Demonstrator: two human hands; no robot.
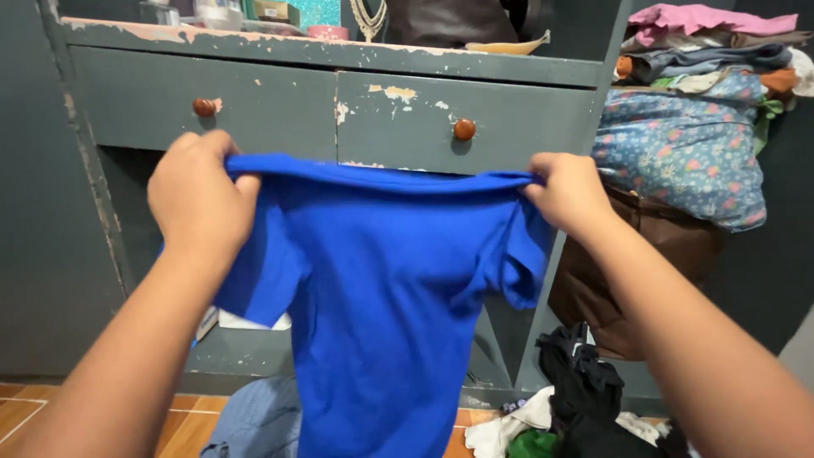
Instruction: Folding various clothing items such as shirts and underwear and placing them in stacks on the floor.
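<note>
The left hand and right hand each pinch a shoulder of the blue T-shirt, hanging before the grey drawers, likely light, soft and limp, best gripped at its shoulders

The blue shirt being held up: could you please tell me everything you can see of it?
The blue shirt is a plain, bright blue garment of soft, thin-looking cloth with short sleeves hanging at either side. It is held up in the air, spread wide by its top edge, the body drooping straight down past the bottom of the picture. The left hand has a closed grip on one top corner, the right hand on the other. It hangs in front of a worn grey cabinet; nothing else touches it.
</note>
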